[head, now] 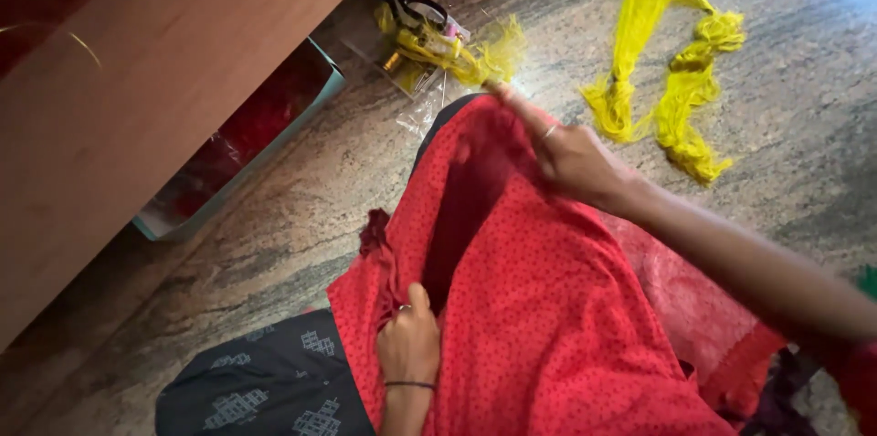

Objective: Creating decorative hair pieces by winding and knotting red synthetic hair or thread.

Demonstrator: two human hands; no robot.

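Observation:
A red cloth with small dark dots (548, 308) lies draped over my lap on the stone floor. My left hand (408, 340) grips its gathered, tasselled edge near my knee, thumb up, a thin bangle on the wrist. My right hand (562, 151), wearing a ring, reaches forward and pinches the far edge of the same cloth, stretching it away from me. Bundles of yellow thread (671, 80) lie on the floor just beyond the right hand.
A wooden furniture edge (137, 98) runs along the left. Under it sits a pale tray with red material (247, 139). Black-handled scissors (416, 9) rest on a clear plastic packet with more yellow thread (457, 52). Dark patterned fabric (265, 381) covers my leg.

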